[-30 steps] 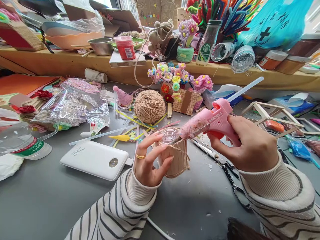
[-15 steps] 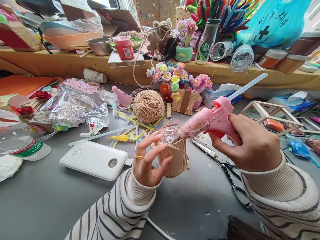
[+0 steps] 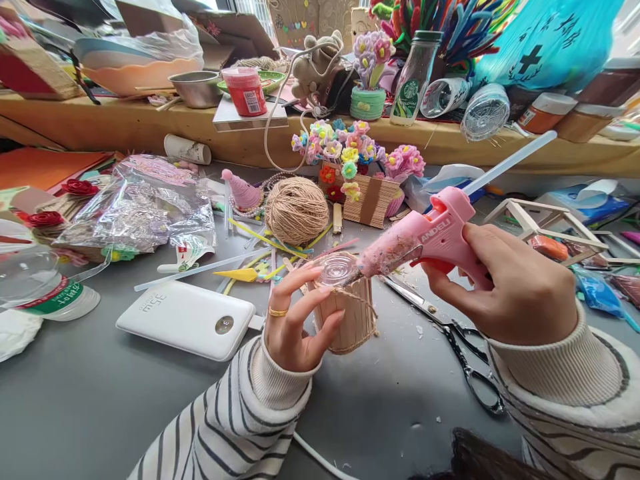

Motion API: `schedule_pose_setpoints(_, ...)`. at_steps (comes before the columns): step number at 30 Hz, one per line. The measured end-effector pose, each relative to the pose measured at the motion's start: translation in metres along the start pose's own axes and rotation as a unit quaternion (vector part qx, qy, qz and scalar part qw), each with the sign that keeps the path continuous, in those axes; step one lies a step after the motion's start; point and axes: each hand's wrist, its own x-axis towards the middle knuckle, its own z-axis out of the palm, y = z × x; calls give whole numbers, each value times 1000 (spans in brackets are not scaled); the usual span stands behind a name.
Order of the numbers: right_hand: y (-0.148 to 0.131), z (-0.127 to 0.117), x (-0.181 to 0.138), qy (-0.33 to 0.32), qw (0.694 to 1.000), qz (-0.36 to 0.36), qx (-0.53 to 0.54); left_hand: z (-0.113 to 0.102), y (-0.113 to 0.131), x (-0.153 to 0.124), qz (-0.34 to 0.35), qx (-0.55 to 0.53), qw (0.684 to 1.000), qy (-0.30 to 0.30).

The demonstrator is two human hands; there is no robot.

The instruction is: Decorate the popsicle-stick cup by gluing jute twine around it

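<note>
Both hands' fingers grip: left hand point(image 3: 290, 327) half-hides the stick cup point(image 3: 350, 313), right hand point(image 3: 505, 287) covers the glue gun point(image 3: 425, 240) handle.

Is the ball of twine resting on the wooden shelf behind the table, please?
No, the ball of twine lies on the grey table, in front of the wooden shelf.

The left hand point(image 3: 293, 320) hides the near left side of the stick cup point(image 3: 350, 313). The glue gun point(image 3: 425, 237) nozzle tip is hidden at the cup's rim. The clear bottle point(image 3: 35, 287) at far left is cut off by the edge.
</note>
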Motion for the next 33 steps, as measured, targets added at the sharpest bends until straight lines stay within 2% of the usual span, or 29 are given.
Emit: schedule_pose_setpoints(33,5,-5,0,-7,1000,-11,-10,0,-1,-1,-11,13,1000,2)
